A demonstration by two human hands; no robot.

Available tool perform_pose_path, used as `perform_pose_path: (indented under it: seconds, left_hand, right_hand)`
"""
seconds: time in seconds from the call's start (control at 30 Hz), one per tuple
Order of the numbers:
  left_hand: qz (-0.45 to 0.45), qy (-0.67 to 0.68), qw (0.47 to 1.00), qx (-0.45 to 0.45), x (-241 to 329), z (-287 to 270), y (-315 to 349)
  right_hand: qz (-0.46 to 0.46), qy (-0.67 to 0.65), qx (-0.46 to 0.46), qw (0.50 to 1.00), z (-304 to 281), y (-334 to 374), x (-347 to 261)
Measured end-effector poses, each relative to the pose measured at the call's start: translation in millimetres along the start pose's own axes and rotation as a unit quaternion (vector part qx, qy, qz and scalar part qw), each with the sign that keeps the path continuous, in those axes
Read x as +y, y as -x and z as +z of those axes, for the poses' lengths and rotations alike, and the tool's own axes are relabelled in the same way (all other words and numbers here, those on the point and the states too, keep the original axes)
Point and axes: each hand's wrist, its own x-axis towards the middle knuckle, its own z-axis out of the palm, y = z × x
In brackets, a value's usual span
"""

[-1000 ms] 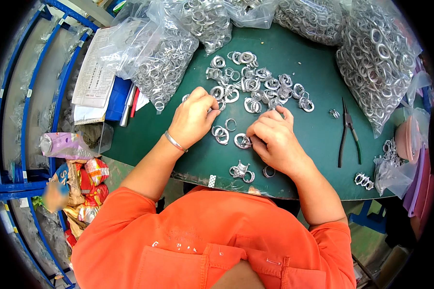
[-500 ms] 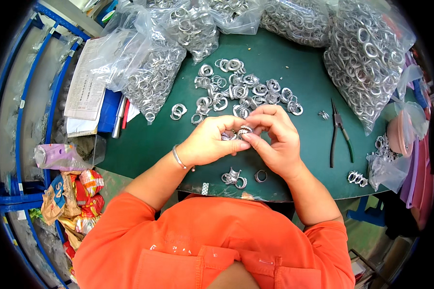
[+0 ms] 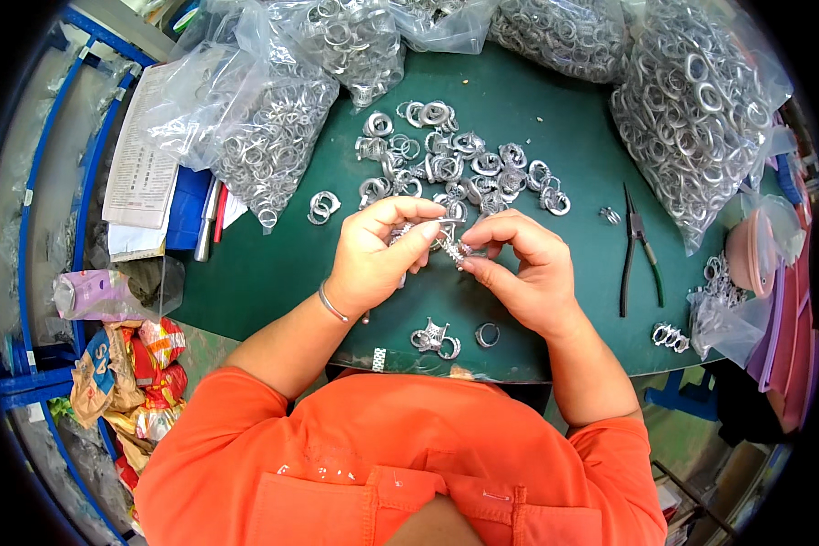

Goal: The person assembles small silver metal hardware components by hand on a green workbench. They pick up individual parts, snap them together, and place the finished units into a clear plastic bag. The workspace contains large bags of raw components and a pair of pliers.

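Over the near middle of the green table, my left hand [image 3: 371,255] is closed, thumb and index finger pinching silver-coloured metal rings [image 3: 448,238]. More rings show partly under its curled fingers. My right hand [image 3: 530,273] meets it from the right, thumb and fingertips closed on the patterned lower end of the same pieces. How many rings are between the hands I cannot tell. A loose pile of rings [image 3: 484,166] lies just beyond my fingers. Nearer my body are a crown-shaped ring cluster [image 3: 435,338] and a single darker ring [image 3: 488,335].
Clear plastic bags full of rings [image 3: 692,109] line the far edge. Green-handled pliers [image 3: 635,250] lie right of my hands, near a pink cup [image 3: 752,255] and a small ring group [image 3: 671,338]. Papers [image 3: 141,182] and a blue rack [image 3: 36,182] stand left.
My hands have drawn slightly apart and the left has turned, showing more of the held rings between the fingertips. The whole view has shifted a little.
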Motion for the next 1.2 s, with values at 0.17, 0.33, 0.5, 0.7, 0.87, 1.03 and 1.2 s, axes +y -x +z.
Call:
perform_pose_path:
  seconds: [0.17,0.33,0.5,0.7,0.87,1.03,1.2]
  left_hand:
    - [0.015,-0.004,1.000,0.023,1,5,2]
    - [0.030,-0.045,0.998,0.040,4,5,3]
    - [0.091,-0.111,0.987,0.070,-3,7,1]
    - [0.063,-0.099,0.993,0.013,4,11,7]
    - [0.125,-0.143,0.982,-0.018,1,5,7]
    - [0.025,-0.052,0.998,0.000,8,-1,3]
    - [-0.041,0.293,0.954,-0.040,9,-5,-8]
  right_hand:
    - [-0.031,0.056,-0.042,0.997,-3,-3,2]
    - [-0.109,0.175,-0.063,0.976,-5,-4,3]
    - [0.058,0.038,0.044,0.997,9,3,6]
    - [0.207,-0.164,0.062,0.962,6,3,11]
    - [0.281,-0.237,0.033,0.929,-1,-3,4]
    - [0.254,-0.311,0.143,0.904,-7,-6,12]
    - [0.249,-0.580,0.036,0.775,-14,-6,16]
